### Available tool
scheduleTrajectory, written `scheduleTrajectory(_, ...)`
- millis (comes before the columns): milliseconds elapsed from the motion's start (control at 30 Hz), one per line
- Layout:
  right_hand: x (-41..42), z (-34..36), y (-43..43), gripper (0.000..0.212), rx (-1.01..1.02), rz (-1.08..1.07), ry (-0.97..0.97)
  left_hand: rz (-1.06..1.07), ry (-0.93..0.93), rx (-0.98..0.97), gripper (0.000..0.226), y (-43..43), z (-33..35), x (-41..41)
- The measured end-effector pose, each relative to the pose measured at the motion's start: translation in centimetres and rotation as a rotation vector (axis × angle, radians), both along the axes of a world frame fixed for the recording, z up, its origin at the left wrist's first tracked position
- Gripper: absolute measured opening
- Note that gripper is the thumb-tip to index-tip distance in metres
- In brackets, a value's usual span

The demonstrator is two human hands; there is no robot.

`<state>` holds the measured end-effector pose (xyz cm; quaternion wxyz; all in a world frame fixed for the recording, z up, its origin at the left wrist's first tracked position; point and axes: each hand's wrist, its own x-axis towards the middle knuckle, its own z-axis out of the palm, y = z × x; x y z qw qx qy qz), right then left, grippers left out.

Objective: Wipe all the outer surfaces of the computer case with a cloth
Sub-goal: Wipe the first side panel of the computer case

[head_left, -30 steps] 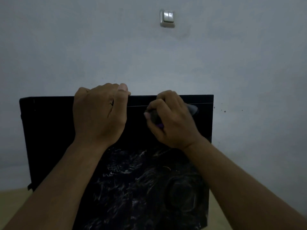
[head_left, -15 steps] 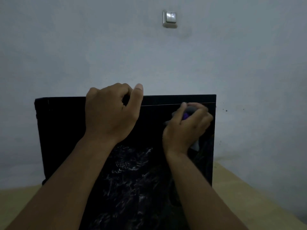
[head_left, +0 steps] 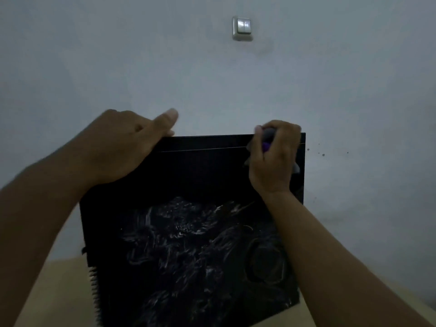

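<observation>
- Shifted up to top right corner of computer case [head_left: 203,175] (upright, tan surface [head_left: 59,291] beneath): right hand [head_left: 273,159], by which cloth [head_left: 269,135] is gripped.
- Top edge is clasped by left hand [head_left: 122,147], fingers curled.

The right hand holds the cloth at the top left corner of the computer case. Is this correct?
No. In the head view the right hand holds the cloth at the top right corner of the computer case.
</observation>
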<state>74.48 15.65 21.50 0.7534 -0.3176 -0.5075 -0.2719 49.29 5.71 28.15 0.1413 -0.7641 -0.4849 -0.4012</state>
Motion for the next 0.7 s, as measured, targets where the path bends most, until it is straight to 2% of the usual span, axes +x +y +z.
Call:
scheduleTrajectory(67,-0.6,-1.0,0.5,0.013,-0.05,0.046,0.375,0.04,-0.011,0.007,0.086,0.0,-0.5,-3.7)
scheduleTrajectory(133,-2.2,-2.2,0.6,0.013,-0.133,0.117,0.685,0.005,-0.11,0.0,0.077,0.7,-1.3,-7.8)
scheduleTrajectory(200,-4.2,-3.4,0.3,0.015,-0.184,0.125,0.77,-0.116,-0.24,-0.007,0.063,1.9,-2.4,-10.6)
scheduleTrajectory(267,-7.0,-4.2,-0.4,0.016,-0.175,0.112,0.697,-0.268,-0.348,0.044,0.057,2.6,-3.8,-10.9)
scheduleTrajectory(333,-10.2,-4.5,-1.5,0.014,-0.149,0.094,0.539,-0.384,-0.471,0.121,0.051,3.1,-4.9,-9.0)
scheduleTrajectory(467,-15.8,-3.8,-4.1,0.015,-0.057,0.084,-0.06,-0.55,-0.748,0.175,0.045,3.5,-6.3,-6.2)
scheduleTrajectory(533,-16.0,-2.2,-4.7,0.017,0.034,0.075,-0.388,-0.573,-0.819,0.189,0.048,3.7,-6.4,-5.9)
scheduleTrajectory(600,-14.9,-0.2,-4.4,0.018,0.101,0.063,-0.6,-0.594,-0.85,0.195,0.054,3.9,-6.4,-5.9)
scheduleTrajectory(633,-14.0,0.7,-4.1,0.018,0.125,0.055,-0.638,-0.609,-0.862,0.191,0.055,3.9,-6.4,-5.8)
scheduleTrajectory(700,-11.8,1.9,-3.2,0.017,0.138,0.058,-0.531,-0.628,-0.897,0.203,0.052,3.7,-6.3,-5.5)
